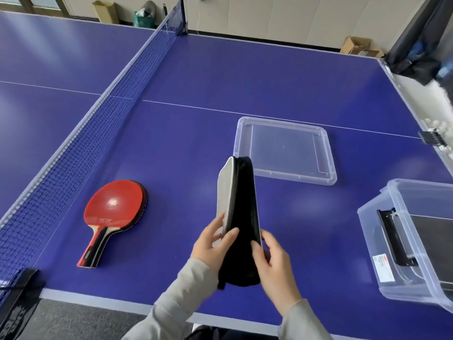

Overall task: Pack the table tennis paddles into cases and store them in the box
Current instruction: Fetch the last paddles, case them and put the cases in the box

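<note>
Black zippered case [241,217], glossy red paddle [115,212]

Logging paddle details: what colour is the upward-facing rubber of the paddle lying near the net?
Red, with a glossy highlight, on the paddle; seen in the head view.

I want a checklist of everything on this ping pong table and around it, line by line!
Surface: blue table, net across it.
Job's things: paddles stacked flat near the net; case held on edge; clear box at right, lid lying apart.
Clutter: nothing seen.
Hands: left hand and right hand both grip the case.
Cables: nothing seen.
Surroundings: cardboard boxes by the wall.
</note>
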`<state>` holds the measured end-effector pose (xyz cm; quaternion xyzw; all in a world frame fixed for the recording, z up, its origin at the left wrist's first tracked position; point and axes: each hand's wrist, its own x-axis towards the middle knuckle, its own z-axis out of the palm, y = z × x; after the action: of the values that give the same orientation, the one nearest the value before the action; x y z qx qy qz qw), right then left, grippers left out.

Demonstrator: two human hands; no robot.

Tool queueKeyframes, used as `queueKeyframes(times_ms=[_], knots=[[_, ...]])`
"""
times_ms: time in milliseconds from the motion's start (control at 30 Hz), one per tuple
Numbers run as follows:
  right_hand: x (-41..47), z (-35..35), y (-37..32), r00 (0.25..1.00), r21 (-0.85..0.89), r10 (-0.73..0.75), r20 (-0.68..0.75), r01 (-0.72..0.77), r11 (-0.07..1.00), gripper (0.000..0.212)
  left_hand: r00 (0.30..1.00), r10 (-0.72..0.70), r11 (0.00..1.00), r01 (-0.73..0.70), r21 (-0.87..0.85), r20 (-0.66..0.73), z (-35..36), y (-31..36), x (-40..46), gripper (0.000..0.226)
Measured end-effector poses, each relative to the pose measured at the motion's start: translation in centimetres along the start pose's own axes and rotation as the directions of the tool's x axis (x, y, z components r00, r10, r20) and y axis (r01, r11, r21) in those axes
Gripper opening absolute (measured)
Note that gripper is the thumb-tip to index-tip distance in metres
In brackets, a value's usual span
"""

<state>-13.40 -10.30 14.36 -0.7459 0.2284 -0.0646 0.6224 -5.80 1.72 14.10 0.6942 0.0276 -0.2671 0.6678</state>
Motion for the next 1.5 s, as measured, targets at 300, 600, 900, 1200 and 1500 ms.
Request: queueKeyframes(times_ms=[300,600,900,1200,1500], knots=[[2.5,-6.3,7.8,0.955,0.214,0.275,-0.111,-0.247,0.945,0.021,0.944,-0.077,0.968,0.148,0.202,-0.322,-11.9,-5.0,4.2,0.051],[3.5,-6.5,14.4,0.893,-0.296,0.392,-0.219,-0.444,0.846,0.012,0.886,-0.011,0.884,0.226,0.41,-0.464,-14.2,-10.1,6.5,0.044],[2.6,-4.4,15.9,0.905,-0.514,0.277,-0.324,-0.414,0.752,0.028,0.902,0.092,0.654,0.264,0.709,-0.421,-13.8,-12.0,7.4,0.066],[2.5,-4.4,15.9,0.878,-0.556,0.317,-0.36,-0.474,0.683,0.037,0.941,0.134,0.444,0.223,0.868,-0.31,-14.4,-12.9,7.3,0.066],[2.4,-3.5,15.2,0.849,-0.544,0.312,-0.427,-0.516,0.662,0.048,0.77,0.477,0.491,0.165,0.855,-0.423,-20.9,-11.0,5.7,0.064]])
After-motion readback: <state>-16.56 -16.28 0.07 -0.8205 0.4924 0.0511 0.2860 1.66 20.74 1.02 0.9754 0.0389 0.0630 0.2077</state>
